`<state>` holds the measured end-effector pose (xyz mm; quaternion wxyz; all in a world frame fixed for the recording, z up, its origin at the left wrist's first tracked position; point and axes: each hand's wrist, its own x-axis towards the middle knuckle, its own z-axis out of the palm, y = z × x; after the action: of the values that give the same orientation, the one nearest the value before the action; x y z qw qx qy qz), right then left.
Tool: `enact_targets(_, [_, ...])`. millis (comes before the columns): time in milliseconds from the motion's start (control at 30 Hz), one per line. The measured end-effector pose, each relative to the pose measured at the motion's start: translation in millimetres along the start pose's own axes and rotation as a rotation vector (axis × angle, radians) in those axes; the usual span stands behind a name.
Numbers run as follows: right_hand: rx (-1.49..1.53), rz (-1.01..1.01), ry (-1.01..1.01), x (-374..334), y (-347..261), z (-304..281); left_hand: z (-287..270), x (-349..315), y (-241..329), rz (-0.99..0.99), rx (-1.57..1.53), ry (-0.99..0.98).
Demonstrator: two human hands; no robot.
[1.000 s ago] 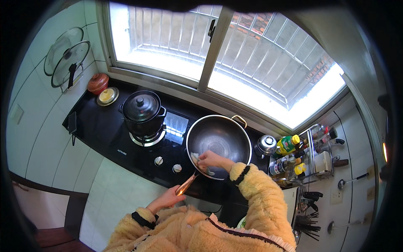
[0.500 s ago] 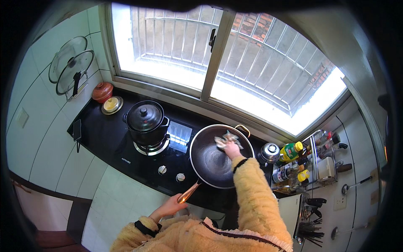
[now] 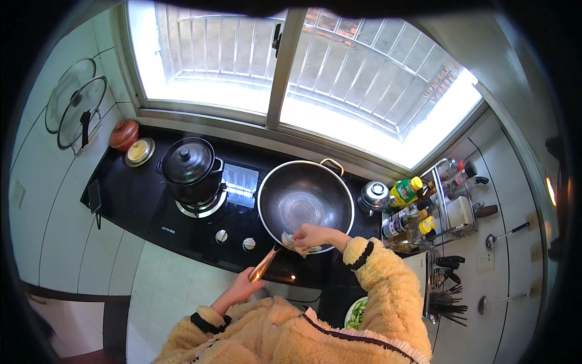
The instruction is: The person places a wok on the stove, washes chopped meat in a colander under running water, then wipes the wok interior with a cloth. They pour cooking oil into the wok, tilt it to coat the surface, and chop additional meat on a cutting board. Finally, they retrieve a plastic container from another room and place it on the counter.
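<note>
A wide dark wok [image 3: 306,194] with a copper-coloured handle rests on the right side of the black stove. My left hand [image 3: 241,286] is closed around that handle near its end. At the wok's near rim, beside the handle joint, my right hand [image 3: 313,236] presses a crumpled pale cloth [image 3: 290,241] against the edge. Part of the cloth hangs over the rim, and the rest is hidden under my fingers. Inside, the wok shows a textured surface with a shiny patch at the bottom.
On the left burner stands a lidded black pot [image 3: 190,164]. A metal kettle [image 3: 374,198] and a rack of bottles [image 3: 445,203] are right of the wok. Below my right sleeve, a bowl of cut green vegetables [image 3: 357,313] shows. Glass lids [image 3: 82,112] hang on the left wall.
My right hand has moved the cloth from the wok's far inner wall to its near rim. The left hand stays on the handle. The vegetable bowl has come into view.
</note>
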<state>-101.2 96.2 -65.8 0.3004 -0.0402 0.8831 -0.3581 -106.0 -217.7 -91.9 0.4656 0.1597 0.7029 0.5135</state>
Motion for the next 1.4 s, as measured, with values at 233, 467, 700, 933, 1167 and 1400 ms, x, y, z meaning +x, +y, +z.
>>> enact_targets(233, [-0.261, -0.094, 0.405, -39, -18, 42, 1, -3, 8, 0.014, -0.017, -0.006])
enact_targets(467, [-0.927, -0.016, 0.530, -105, 34, 17, 1, -3, 7, -0.021, -0.042, -0.010])
enact_targets(700, [-0.610, -0.065, 0.332, -80, 21, 28, -1, -2, 7, -0.061, -0.038, -0.021])
enact_targets(933, [-0.667, 0.338, 0.097, -72, 84, -32, -5, 0, 5, -0.074, -0.022, -0.047])
enact_targets(1167, [-1.029, 0.185, 0.559, 20, 163, -112, -8, -1, 5, -0.088, -0.050, -0.089])
enact_targets(1400, [-1.279, 0.378, 0.578, 66, 160, -93, -10, 0, 7, -0.067, -0.016, -0.073])
